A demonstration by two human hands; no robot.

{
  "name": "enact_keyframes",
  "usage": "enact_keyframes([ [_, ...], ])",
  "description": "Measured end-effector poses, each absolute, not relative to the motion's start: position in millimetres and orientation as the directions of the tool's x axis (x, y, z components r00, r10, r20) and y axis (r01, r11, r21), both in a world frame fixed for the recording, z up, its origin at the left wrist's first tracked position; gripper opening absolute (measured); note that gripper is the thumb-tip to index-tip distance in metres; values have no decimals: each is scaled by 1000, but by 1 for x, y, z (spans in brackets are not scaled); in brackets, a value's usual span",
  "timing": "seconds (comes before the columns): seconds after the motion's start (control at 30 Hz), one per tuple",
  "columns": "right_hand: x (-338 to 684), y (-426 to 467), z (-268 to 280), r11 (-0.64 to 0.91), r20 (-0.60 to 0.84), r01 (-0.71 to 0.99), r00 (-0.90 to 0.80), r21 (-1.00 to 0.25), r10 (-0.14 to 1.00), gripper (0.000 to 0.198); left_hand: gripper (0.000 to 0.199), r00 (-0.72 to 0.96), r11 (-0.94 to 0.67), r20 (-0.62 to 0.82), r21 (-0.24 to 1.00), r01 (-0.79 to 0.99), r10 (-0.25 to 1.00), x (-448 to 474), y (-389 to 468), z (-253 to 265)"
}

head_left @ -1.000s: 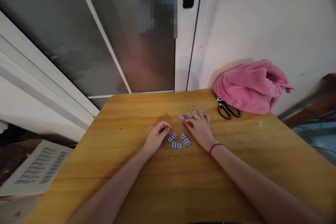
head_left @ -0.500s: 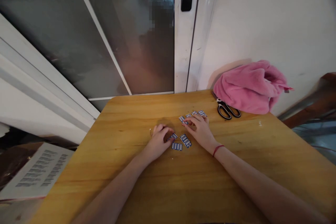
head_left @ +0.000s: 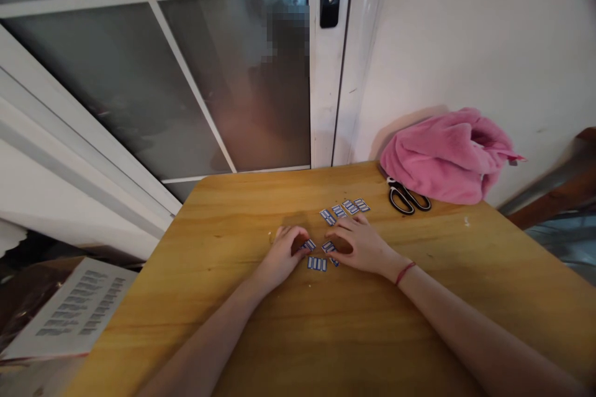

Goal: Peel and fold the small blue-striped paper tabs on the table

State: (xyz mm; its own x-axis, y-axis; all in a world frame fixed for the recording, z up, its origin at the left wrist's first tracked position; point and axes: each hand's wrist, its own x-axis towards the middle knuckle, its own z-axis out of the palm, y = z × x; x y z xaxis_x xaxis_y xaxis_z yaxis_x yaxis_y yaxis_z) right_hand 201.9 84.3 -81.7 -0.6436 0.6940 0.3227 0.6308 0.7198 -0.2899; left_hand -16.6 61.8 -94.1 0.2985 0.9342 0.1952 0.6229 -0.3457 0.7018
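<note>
Wooden table (head_left: 279,347); pink cloth (head_left: 437,155) sits far R, prob. leaving elbow room. L hand (head_left: 282,255) & R hand (head_left: 364,245) half-curled; can't tell if gripping. Scissors (head_left: 402,200) by cloth, maybe for safety. Cards (head_left: 317,263) at & btwn hands, prob. steadied; far row (head_left: 350,206) beyond.

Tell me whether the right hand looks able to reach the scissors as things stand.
Likely yes: bare tabletop lies between the right hand and the uncovered handles of the scissors, though the pink cloth seems to hide the blades.
</note>
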Motion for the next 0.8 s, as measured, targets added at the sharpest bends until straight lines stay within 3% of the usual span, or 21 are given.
enact_keyframes([
  [0.1, 203, 84, -78, 729, 280, 626, -673, -279, 685, 29, 11, 301, -326, 181, 765, 555, 936, -17, 63, -97],
  [0.57, 196, 87, -86, 639, 267, 612, -591, -466, 761, 19, 8, 225, -240, 153, 864, 442, 962, -17, 61, -91],
  [0.7, 195, 88, -89, 555, 240, 584, -530, -592, 814, 9, 11, 165, -195, 143, 911, 363, 976, -16, 60, -89],
  [0.8, 196, 92, -91, 422, 191, 471, -462, -774, 866, 12, 13, 121, -165, 133, 936, 312, 984, -15, 59, -89],
])
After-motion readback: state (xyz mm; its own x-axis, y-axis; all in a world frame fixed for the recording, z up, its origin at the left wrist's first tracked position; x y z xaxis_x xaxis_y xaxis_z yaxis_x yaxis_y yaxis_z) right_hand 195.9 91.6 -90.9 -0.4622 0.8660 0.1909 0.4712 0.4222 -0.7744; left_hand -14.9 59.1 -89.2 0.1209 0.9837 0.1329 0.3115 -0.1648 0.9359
